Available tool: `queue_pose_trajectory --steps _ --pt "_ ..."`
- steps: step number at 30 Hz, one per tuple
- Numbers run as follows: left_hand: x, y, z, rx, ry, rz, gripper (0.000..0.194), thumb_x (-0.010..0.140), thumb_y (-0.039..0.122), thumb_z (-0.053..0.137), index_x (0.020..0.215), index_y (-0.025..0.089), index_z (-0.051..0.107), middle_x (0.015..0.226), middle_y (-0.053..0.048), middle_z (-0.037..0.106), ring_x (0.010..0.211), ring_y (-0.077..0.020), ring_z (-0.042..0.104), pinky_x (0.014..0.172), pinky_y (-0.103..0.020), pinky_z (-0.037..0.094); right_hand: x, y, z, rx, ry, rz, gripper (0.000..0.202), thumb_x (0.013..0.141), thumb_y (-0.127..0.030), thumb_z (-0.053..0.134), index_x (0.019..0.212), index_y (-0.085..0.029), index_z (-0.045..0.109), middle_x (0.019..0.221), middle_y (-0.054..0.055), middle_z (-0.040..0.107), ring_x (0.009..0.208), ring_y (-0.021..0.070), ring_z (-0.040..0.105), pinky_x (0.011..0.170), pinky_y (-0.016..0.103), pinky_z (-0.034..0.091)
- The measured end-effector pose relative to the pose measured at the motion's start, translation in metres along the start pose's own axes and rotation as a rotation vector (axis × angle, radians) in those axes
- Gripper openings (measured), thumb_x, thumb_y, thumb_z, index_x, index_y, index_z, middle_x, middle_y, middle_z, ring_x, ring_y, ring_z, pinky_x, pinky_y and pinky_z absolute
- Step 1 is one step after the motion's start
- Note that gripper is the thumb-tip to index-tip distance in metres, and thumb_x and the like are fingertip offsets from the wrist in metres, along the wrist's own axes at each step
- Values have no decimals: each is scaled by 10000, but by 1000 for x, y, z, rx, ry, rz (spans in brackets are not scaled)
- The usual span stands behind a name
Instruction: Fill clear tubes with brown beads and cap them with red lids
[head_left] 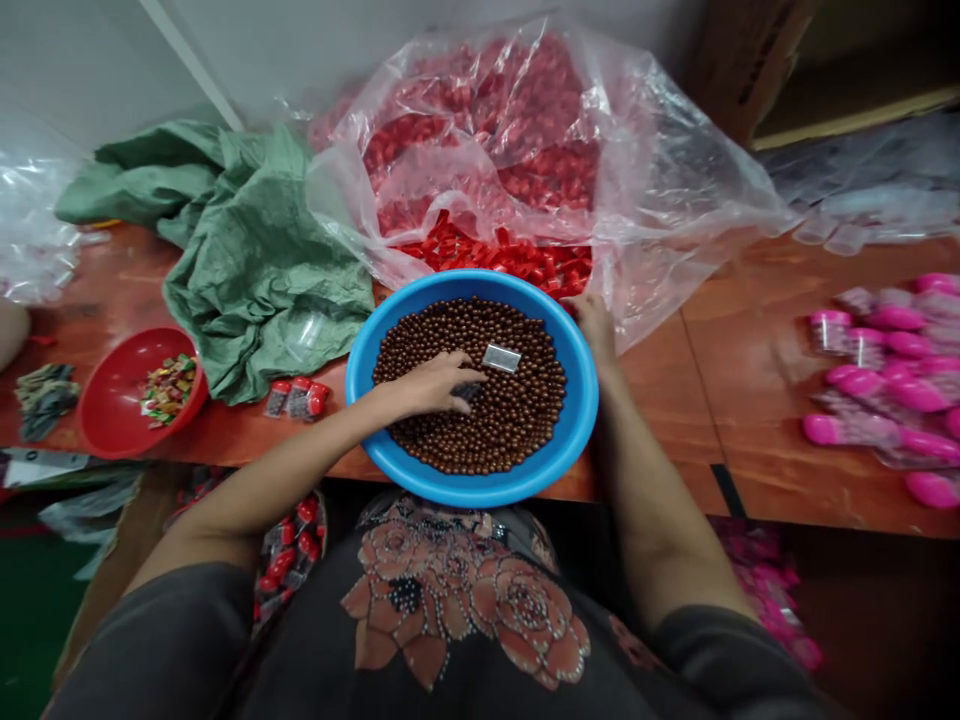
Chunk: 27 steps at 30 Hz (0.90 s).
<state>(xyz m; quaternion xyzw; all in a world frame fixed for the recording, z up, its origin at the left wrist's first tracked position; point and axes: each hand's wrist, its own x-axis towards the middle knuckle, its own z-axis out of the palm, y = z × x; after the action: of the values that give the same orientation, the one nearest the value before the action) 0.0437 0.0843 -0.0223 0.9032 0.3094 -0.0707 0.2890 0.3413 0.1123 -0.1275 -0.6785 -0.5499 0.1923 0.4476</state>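
A blue basin (360,400) full of small brown balls (480,440) sits at the table's front edge, against my body. My left hand (442,383) reaches into it from the left, its fingers curled round a small dark container (468,391) whose details are blurred. Just beyond those fingers, a small clear rectangular box (502,358) lies on the balls. My right hand (594,322) is outside the basin's right rim, by the red plastic pieces (510,255) at the mouth of a large clear bag (637,200). Its fingers are partly hidden and smeared, so what they hold is unclear.
Left of the basin lie a crumpled green sack (262,270), several small red-capped containers (298,398) and a red bowl (105,420) with wrapped pieces. Many pink-capped containers (900,370) cover the right end of the table. Below the edge is a container of red-capped items (289,550).
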Motion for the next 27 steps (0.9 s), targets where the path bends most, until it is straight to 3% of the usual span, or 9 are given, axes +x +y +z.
queue_pose_trajectory --steps 2,5,7,11,13,16,19,24,27 --pt "3 4 4 15 53 -139 618 843 479 645 1404 243 536 1212 -118 510 1094 -301 531 981 -417 419 -6 -4 -4 -21 23 -16 251 843 -360 521 928 -194 689 965 45 613 924 190 567 904 372 474" --pt "2 8 6 30 55 -264 665 846 412 658 1459 232 473 1163 -120 491 987 -271 569 926 -393 443 -18 -10 -11 17 146 -33 250 833 -333 552 963 -187 706 980 54 633 948 189 579 921 378 472" --pt "-1 7 2 24 2 -175 567 874 318 628 1425 245 518 1187 -110 479 1014 -245 563 946 -357 433 -30 -15 -17 144 232 4 291 790 -317 624 1041 -191 701 1013 48 649 909 173 598 884 363 493" --pt "-10 -2 -6 49 -143 137 361 928 261 538 1269 267 655 1257 -91 492 1060 -205 537 938 -290 414 -62 -29 -32 501 300 170 345 748 -331 713 1067 -205 678 976 24 690 737 121 622 700 282 522" --pt "-12 -5 -8 101 -165 63 330 932 263 523 1220 243 683 1192 -102 532 955 -191 556 853 -283 428 -80 -36 -37 606 317 249 344 733 -358 747 1028 -198 674 921 19 705 661 102 611 598 235 497" --pt "-13 -4 -9 190 -133 -214 394 975 414 443 1160 189 708 997 -111 585 851 -201 554 763 -292 423 -104 -38 -41 672 324 377 363 702 -391 785 981 -194 663 852 2 704 614 84 600 538 195 466" --pt "-14 -3 -12 270 -132 -286 434 946 498 478 1142 192 716 950 -106 594 845 -212 548 726 -288 407 -124 -31 -40 657 307 425 375 689 -386 800 982 -199 662 879 -5 706 717 97 640 649 215 518" --pt "-11 -10 -14 245 -180 30 286 856 262 626 1122 212 715 1063 -82 620 946 -201 558 796 -271 400 -146 -22 -39 565 236 413 357 732 -357 773 1044 -195 710 1040 29 730 948 141 667 927 312 518" --pt "-12 -14 -11 221 -212 8 258 849 226 624 1092 191 706 1016 -72 661 931 -200 574 803 -268 392 -153 -21 -42 716 253 523 394 721 -363 789 1068 -195 707 1006 29 743 897 144 691 909 341 545"
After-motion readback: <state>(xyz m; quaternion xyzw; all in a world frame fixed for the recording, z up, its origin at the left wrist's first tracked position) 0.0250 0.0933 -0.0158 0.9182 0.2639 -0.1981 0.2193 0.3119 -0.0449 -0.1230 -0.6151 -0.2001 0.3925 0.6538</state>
